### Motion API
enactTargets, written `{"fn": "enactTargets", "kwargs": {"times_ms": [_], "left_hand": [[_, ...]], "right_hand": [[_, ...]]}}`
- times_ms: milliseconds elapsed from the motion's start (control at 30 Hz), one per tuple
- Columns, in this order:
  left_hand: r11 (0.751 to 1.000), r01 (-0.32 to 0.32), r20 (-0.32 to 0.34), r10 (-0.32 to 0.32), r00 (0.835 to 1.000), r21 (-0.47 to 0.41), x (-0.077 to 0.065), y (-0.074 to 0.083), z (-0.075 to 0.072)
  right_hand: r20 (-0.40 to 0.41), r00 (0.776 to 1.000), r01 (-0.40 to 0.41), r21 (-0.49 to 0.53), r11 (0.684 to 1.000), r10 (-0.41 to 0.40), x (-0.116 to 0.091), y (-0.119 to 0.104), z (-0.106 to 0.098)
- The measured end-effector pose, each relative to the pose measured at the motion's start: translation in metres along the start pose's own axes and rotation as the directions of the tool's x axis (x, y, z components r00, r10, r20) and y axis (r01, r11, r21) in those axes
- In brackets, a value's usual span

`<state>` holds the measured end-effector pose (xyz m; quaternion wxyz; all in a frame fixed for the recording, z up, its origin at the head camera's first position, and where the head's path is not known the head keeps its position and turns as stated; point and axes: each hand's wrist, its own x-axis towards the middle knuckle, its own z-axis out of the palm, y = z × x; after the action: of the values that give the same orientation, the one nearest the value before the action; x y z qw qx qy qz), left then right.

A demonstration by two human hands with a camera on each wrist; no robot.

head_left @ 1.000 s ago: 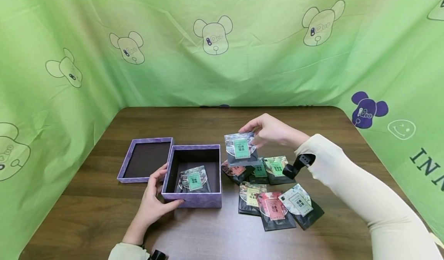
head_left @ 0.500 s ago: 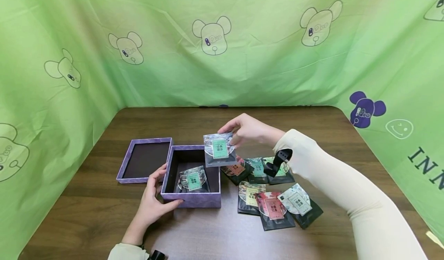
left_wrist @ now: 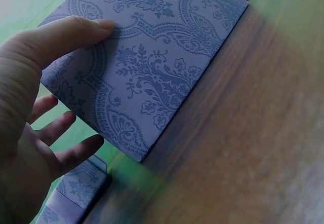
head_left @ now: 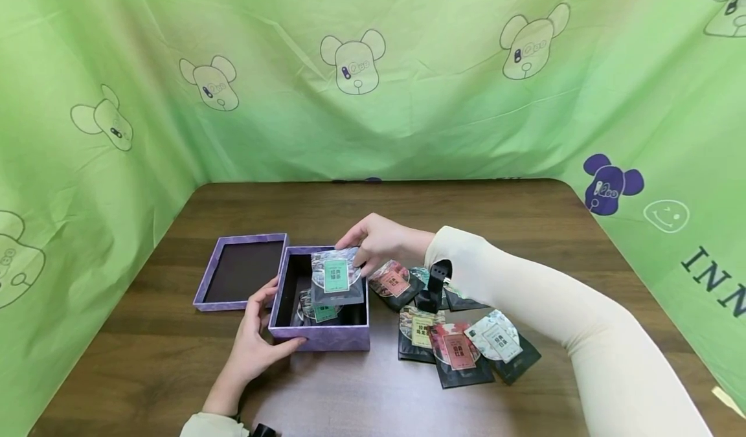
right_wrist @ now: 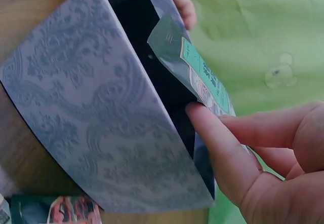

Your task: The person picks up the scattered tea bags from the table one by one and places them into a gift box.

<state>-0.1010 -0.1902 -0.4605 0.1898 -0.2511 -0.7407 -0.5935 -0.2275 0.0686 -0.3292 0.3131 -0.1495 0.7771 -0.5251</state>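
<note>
While a flat black sachet with a red label [head_left: 458,353] is lying at 4 o'clock from the purple patterned rectangular box [head_left: 326,341], the left hand [head_left: 256,333] is gripping that box at 8 o'clock; the right hand [head_left: 379,243] is pinching a flat grey-and-black sachet with a green label [head_left: 336,281] over the opening; a shallow purple-rimmed lid [head_left: 245,272] is sitting at 10 o'clock.

**Covered by the grip, cut by the edges**

Your right hand [head_left: 387,243] covers the upper right corner of the held packet [head_left: 337,278], whose fine print is too small to read. Below that grip, it hides much of another packet [head_left: 325,313] inside the box [head_left: 326,341]. Right of the grip, your sleeve [head_left: 519,288] and wrist camera [head_left: 430,302] cover parts of a teal packet [head_left: 421,274] and a dark-bottomed packet [head_left: 466,303]. In the left wrist view, the lid [left_wrist: 81,187], below your left hand [left_wrist: 35,107], runs out of frame.
</note>
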Motion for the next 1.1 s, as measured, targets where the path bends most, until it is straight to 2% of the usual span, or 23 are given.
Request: {"fn": "enactTargets", "kwargs": {"times_ms": [100, 367, 633, 800, 967, 1100], "left_hand": [[1.000, -0.007, -0.005, 0.007, 1.000, -0.001, 0.000, 0.000, 0.001], [1.000, -0.019, -0.008, 0.019, 1.000, -0.024, 0.000, -0.001, 0.000], [0.999, -0.038, -0.005, 0.038, 0.999, -0.022, 0.000, -0.003, 0.000], [0.999, -0.045, -0.005, 0.045, 0.999, -0.024, 0.000, -0.002, 0.000], [0.999, -0.048, -0.007, 0.048, 0.999, -0.023, 0.000, -0.003, 0.001], [0.999, -0.038, -0.007, 0.038, 0.999, -0.015, 0.000, -0.002, 0.000]], "right_hand": [[0.021, 1.000, 0.011, -0.030, 1.000, -0.010, 0.003, -0.001, 0.007], [0.091, 0.996, -0.008, -0.010, 1.000, 0.009, 0.009, -0.001, 0.025], [0.115, 0.993, -0.019, -0.046, 0.999, 0.024, 0.014, 0.004, 0.040], [0.123, 0.992, -0.017, -0.116, 0.993, 0.031, 0.014, 0.004, 0.041], [0.159, 0.987, 0.049, -0.225, 0.973, -0.013, 0.013, 0.001, 0.037], [0.186, 0.982, 0.089, -0.245, 0.965, -0.043, 0.012, 0.000, 0.033]]}}
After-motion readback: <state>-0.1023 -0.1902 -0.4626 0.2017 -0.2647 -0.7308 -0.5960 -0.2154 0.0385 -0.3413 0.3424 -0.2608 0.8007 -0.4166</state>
